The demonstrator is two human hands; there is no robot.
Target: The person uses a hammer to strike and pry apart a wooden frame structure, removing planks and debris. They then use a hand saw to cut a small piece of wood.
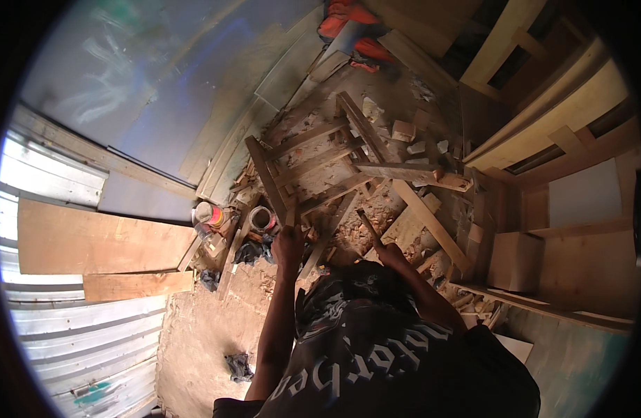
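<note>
A wooden frame (265,171) of posts and crossbars, like an unfinished chair or stool, lies tilted on the littered floor in front of me. My left hand (288,246) is closed round the near end of its left post. To the right, my right hand (390,256) is closed on the handle of a slim wooden-handled tool, apparently a hammer (369,227). Its small dark end points away from me, apart from the frame; the exact shape of that end is hard to make out. A loose plank (432,226) slants beyond my right hand.
Wood chips and offcuts cover the floor (366,240). Left of the frame stand an open can (262,219) and a red-and-white tin (207,213), with black plastic (249,252) near them. Wooden shelving (578,244) rises on the right, corrugated sheet (90,334) on the left.
</note>
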